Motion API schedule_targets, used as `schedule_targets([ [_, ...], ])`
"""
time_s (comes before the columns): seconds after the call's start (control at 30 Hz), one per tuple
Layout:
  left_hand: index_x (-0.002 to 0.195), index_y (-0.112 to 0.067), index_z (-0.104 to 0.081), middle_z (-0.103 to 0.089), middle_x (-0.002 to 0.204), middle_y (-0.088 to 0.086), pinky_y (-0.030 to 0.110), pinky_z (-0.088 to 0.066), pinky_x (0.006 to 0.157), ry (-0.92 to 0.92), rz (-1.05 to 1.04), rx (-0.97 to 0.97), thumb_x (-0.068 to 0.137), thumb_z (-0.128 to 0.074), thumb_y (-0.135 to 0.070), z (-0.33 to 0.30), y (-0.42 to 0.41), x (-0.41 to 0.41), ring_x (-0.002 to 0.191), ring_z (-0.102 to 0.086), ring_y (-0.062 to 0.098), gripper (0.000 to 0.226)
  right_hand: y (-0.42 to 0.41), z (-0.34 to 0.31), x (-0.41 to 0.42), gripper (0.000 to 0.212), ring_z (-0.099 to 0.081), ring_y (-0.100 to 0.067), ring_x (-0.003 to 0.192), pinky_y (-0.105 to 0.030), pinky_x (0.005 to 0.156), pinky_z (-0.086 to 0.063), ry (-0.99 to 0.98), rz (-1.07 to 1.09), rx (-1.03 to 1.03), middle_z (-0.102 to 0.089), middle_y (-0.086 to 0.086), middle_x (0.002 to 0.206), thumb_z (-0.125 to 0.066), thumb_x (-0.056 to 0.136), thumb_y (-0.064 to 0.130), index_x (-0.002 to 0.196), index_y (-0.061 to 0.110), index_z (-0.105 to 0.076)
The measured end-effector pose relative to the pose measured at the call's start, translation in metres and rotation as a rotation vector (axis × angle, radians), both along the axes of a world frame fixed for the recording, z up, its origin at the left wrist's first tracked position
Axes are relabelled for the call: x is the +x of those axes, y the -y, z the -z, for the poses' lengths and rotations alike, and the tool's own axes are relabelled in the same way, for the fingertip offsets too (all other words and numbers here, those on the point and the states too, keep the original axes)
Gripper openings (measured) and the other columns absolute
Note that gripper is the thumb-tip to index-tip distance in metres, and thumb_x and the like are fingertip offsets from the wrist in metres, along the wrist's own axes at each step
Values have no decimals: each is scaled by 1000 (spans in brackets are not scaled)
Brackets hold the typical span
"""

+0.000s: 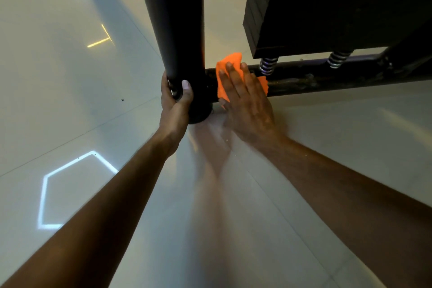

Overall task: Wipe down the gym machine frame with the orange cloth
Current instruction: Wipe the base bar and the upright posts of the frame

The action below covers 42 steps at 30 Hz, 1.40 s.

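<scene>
My left hand [176, 98] grips the black upright post [180, 18]. My right hand [245, 98], fingers flat, presses the orange cloth [230, 61] on the base bar [327, 79]. I read no writing.

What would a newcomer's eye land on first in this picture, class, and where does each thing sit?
The orange cloth stands out first: the right hand presses it flat on the low black bar at centre. Just left, the left hand grips the foot of the thick black post. At upper right a dark weight stack sits on two silver springs, above the glossy floor.
</scene>
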<state>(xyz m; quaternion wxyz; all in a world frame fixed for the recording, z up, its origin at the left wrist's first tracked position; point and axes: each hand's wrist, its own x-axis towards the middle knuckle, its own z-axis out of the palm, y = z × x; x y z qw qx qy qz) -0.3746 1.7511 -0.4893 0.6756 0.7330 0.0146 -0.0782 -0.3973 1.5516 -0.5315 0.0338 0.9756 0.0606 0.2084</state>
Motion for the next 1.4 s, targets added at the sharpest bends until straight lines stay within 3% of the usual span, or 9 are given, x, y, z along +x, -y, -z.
schedule_targets([
  [0.13, 168, -38, -15, -36, 151, -22, 33, -40, 118, -66, 35, 53, 116, -44, -42, -9, -1, -16, 137, -41, 4, 61, 9, -3, -1, 74, -12, -35, 168, -54, 131, -28, -25, -3, 80, -11, -4, 183, -52, 114, 33, 175, 17, -12],
  [0.27, 166, -25, -31, -45, 165, 1, 29, -37, 112, -196, 106, 284, 114, -42, -53, -15, 0, -32, 148, -46, 23, 60, 17, -15, -7, 74, -32, -32, 162, -49, 118, -50, -68, -34, 183, -30, -1, 178, -68, 105, 18, 170, 18, -33],
  [0.4, 113, -20, -63, -68, 115, 7, 38, -51, 96, -211, 285, 438, 113, -41, -57, -36, 19, -49, 113, -63, 26, 43, 27, -42, -34, 57, -42, -29, 157, -46, 115, -49, -173, -40, 453, -48, -4, 168, -64, 105, 8, 160, 16, -53],
  [0.57, 156, -18, -50, -62, 144, 3, 32, -46, 100, -56, 340, 436, 110, -52, -54, -67, 56, -62, 126, -57, 17, 59, 62, -88, -72, 41, -64, -34, 130, -46, 102, -56, -218, 49, 578, -70, -11, 142, -66, 103, 14, 144, 19, -67],
  [0.77, 164, -25, -42, -45, 165, 6, 51, -44, 122, 66, 361, 448, 105, -66, -48, -67, 99, -66, 149, -47, 27, 68, 116, -123, -113, 41, -62, -37, 131, -38, 101, -49, -200, 236, 624, -68, -14, 144, -59, 111, 28, 150, 15, -63],
  [1.0, 168, -22, -32, -40, 167, 9, 55, -41, 122, 264, 432, 673, 105, -66, -46, -50, 124, -48, 152, -40, 30, 76, 144, -107, -109, 45, -60, -33, 133, -39, 106, -51, -234, 242, 659, -64, -9, 149, -58, 111, 30, 155, 22, -58],
  [1.2, 160, -13, -42, -47, 160, 12, 60, -33, 124, 553, 322, 930, 105, -60, -44, -14, 121, -15, 151, -40, 33, 66, 133, -79, -59, 48, -50, -30, 148, -41, 116, -45, -132, 160, 664, -52, -5, 163, -50, 115, 30, 163, 24, -47],
  [1.33, 154, -17, -48, -53, 154, 10, 65, -26, 123, 655, 323, 944, 107, -39, -43, -3, 124, 13, 148, -43, 36, 54, 123, -33, -30, 78, 10, -39, 167, -59, 135, -1, -228, 78, 401, 3, -10, 183, -33, 113, 56, 175, 17, -4],
  [1.4, 152, -19, -49, -55, 152, 7, 63, -23, 125, 664, 321, 927, 106, -38, -41, -1, 124, 22, 146, -44, 34, 53, 135, -13, -28, 97, 17, -46, 164, -65, 132, 7, -197, 5, 211, 13, -15, 181, -48, 106, 59, 174, 14, 5],
])
